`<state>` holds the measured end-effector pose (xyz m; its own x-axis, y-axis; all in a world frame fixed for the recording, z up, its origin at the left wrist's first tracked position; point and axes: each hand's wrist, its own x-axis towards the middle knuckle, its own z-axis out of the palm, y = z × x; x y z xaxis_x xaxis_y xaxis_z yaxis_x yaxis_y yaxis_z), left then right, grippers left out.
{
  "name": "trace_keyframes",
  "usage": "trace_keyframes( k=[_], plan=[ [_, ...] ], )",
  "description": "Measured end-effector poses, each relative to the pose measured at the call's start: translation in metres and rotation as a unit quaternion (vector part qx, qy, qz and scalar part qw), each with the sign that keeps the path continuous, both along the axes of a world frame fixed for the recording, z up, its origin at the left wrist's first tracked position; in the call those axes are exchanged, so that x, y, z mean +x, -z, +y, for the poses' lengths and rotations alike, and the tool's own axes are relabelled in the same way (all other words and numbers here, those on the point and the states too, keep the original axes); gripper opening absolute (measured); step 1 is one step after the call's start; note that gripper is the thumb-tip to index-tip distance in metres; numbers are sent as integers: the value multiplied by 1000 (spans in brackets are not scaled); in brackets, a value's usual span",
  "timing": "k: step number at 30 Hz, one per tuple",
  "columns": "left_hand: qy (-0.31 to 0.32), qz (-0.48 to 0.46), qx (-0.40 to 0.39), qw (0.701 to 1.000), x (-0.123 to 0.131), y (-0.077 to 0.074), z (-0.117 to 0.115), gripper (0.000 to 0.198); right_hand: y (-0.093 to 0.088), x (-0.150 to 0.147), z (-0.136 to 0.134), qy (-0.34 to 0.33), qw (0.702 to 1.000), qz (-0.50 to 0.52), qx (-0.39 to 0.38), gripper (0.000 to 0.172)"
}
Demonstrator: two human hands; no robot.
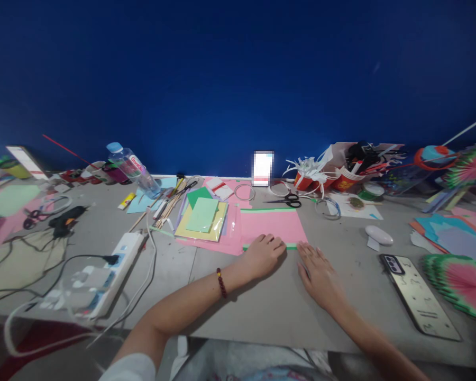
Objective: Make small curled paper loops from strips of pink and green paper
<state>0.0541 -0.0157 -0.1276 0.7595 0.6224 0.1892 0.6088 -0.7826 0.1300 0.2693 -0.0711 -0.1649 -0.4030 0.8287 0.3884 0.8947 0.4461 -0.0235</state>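
A pink paper sheet [273, 225] with green strips along its far and near edges lies on the grey table [262, 301]. My left hand [263, 255] rests on its near edge with fingers curled down over the green strip [290, 246]. My right hand [319, 270] lies flat beside it, fingers stretched out, fingertips touching the strip's right end. A dark red bead bracelet [221, 282] is on my left wrist.
A stack of coloured papers [203, 219] lies left of the pink sheet, black scissors [287, 200] behind it. A phone [418, 295] and folded paper fans [460, 280] are at right. A power strip [103, 272], cables, glue gun [65, 221] and bottle [133, 169] are at left.
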Motion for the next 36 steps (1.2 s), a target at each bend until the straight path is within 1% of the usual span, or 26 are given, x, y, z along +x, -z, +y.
trace_keyframes(
  k=[2, 3, 5, 6, 7, 9, 11, 15, 20, 25, 28, 36],
  plan=[
    [9, -44, -51, 998, -12, -9, 13, 26, 2, 1, -1, 5, 1000, 9, -8, 60],
    [-14, -70, -73, 995, -21, -14, 22, 23, 3, 2, -1, 8, 1000, 16, -13, 59],
    [-98, -123, -76, 985, -41, -23, 42, 21, 5, 4, -2, 14, 999, 31, -23, 56],
    [-147, -137, -61, 978, -52, -27, 53, 22, 6, 5, -2, 15, 999, 37, -27, 54],
    [-187, -126, -41, 973, -63, -31, 63, 23, 7, 5, -1, 15, 998, 44, -30, 53],
    [-253, -51, -14, 966, -80, -34, 80, 21, 8, 6, -1, 14, 998, 54, -36, 51],
    [-278, -34, -6, 960, -91, -34, 92, 18, 8, 6, -1, 15, 997, 62, -40, 50],
    [-281, -23, -16, 959, -99, -31, 100, 21, 7, 6, -1, 16, 997, 68, -42, 49],
    [-277, -17, -29, 960, -97, -28, 99, 28, 8, 6, -1, 19, 996, 75, -47, 50],
    [-287, -11, -28, 957, -97, -26, 99, 28, 8, 7, 0, 12, 996, 77, -46, 52],
    [-293, -13, -23, 956, -96, -24, 101, 22, 7, 6, 0, 14, 995, 79, -50, 52],
    [-314, -34, -4, 949, -94, -15, 103, 16, 8, 6, 0, 16, 996, 67, -50, 49]
  ],
)
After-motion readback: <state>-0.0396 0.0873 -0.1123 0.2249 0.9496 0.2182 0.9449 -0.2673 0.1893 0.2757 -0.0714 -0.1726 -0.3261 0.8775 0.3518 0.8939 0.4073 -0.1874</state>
